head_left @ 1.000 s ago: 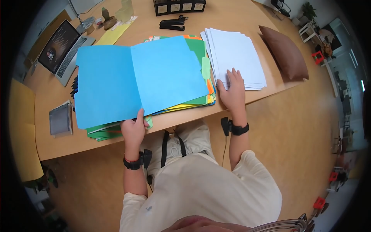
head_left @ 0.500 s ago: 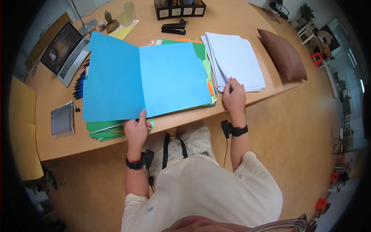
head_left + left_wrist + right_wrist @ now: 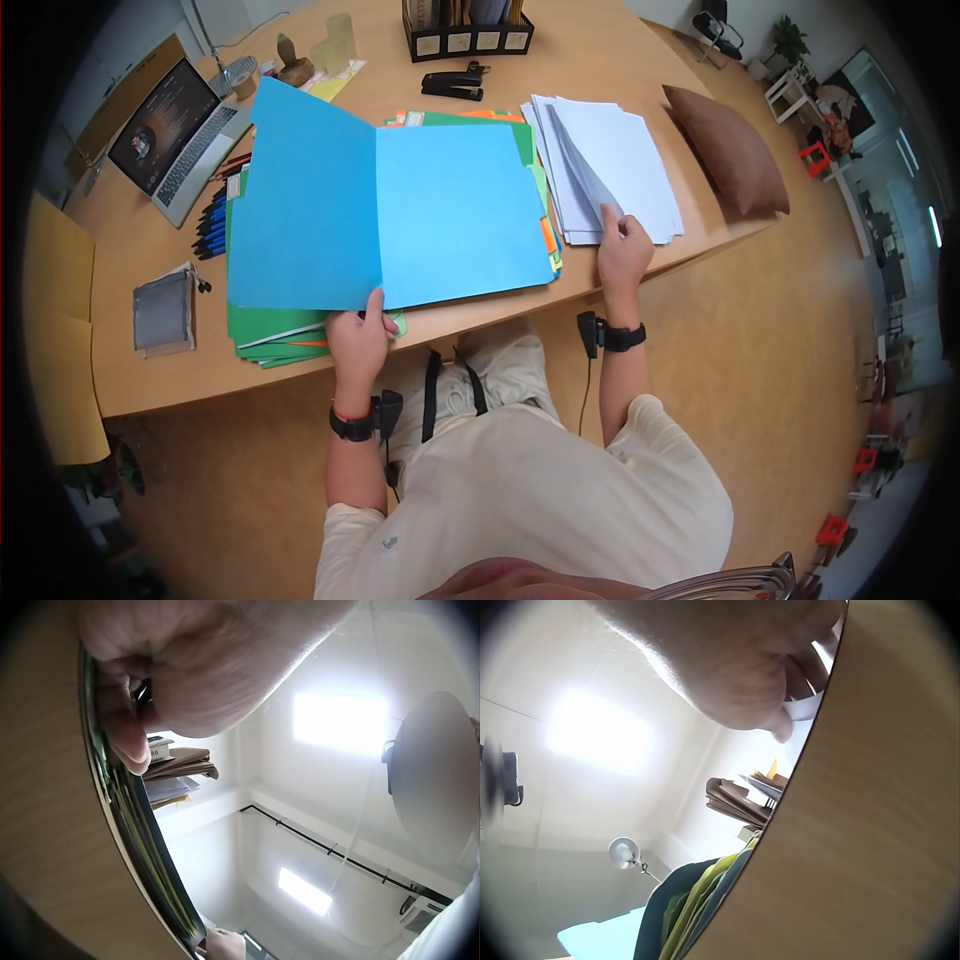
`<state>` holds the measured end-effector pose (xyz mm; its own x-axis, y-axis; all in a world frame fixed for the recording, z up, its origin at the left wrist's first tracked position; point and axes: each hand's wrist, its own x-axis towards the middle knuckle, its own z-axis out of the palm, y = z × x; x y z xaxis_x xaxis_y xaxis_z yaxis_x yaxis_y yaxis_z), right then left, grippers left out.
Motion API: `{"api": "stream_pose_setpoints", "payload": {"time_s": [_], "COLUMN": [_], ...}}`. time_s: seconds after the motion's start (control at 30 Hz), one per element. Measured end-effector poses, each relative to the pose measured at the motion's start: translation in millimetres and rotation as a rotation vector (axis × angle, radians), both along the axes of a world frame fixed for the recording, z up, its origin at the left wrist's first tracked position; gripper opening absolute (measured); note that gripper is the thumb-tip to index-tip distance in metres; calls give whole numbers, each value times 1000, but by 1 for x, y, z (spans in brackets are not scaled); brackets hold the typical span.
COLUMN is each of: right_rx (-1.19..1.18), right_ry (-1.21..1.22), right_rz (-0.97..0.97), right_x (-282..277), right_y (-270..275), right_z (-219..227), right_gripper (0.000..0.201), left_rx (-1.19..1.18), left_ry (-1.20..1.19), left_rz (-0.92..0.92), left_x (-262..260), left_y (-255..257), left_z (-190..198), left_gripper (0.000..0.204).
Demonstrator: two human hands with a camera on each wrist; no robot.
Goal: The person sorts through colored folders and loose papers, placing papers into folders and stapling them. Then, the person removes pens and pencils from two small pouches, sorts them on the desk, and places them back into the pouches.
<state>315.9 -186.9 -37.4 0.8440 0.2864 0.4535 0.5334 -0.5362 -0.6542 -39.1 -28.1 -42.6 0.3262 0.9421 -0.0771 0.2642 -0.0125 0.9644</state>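
An open blue folder (image 3: 455, 215) lies on a stack of green, yellow and orange folders, its left cover tilted up. At its lower fold, the left hand (image 3: 358, 345) pinches the edge, thumb on top; the left wrist view shows that hand (image 3: 202, 667) at the folder stack's edge (image 3: 154, 855). On the right, the right hand (image 3: 625, 255) pinches the lower edge of a top sheet from the white paper stack (image 3: 640, 170), and the sheet's left side curls up. In the right wrist view this hand (image 3: 757, 667) has the white paper (image 3: 804, 709) between thumb and fingers.
Behind the folders are a black stapler (image 3: 453, 82) and a black file organizer (image 3: 470, 43). A laptop (image 3: 180, 140), blue pens (image 3: 210, 228) and a grey pouch (image 3: 164, 312) lie at left. A brown cushion (image 3: 730, 150) sits at the right edge.
The right hand has gone from resting flat on the paper to pinching a sheet and lifting its edge. The blue folder and left hand have shifted slightly right, the left cover rising.
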Motion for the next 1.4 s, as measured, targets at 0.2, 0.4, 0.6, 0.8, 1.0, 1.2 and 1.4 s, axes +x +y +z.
{"api": "stream_pose_setpoints", "payload": {"time_s": [0.2, 0.4, 0.6, 0.8, 1.0, 1.2, 1.4], "right_rx": [260, 87, 269, 20, -134, -190, -230], "right_ry": [-128, -75, -103, -190, -327, -487, -457], "right_rz": [83, 16, 525, 850, 912, 739, 723], "right_x": [3, -6, -61, -135, -180, -207, -212], "right_y": [7, 8, 42, 76, 85, 82, 91], "right_z": [-3, 25, 41, 27, 22, 14, 12], "right_gripper": [33, 24, 11, 14, 19, 20, 20], "left_rx": [3, 11, -9, 0, 46, 17, 70], "left_ry": [24, 27, -2, 15, -30, 18, -21], "left_rz": [-5, -14, -8, -29, 16, 3, 28], "left_x": [-1, -2, -2, -2, 0, -4, -1], "left_y": [0, 1, 1, 2, -1, -2, -4], "left_z": [-1, -1, 0, 0, -2, 3, -2], "left_gripper": [38, 39, 36, 30, 42, 33, 42]}}
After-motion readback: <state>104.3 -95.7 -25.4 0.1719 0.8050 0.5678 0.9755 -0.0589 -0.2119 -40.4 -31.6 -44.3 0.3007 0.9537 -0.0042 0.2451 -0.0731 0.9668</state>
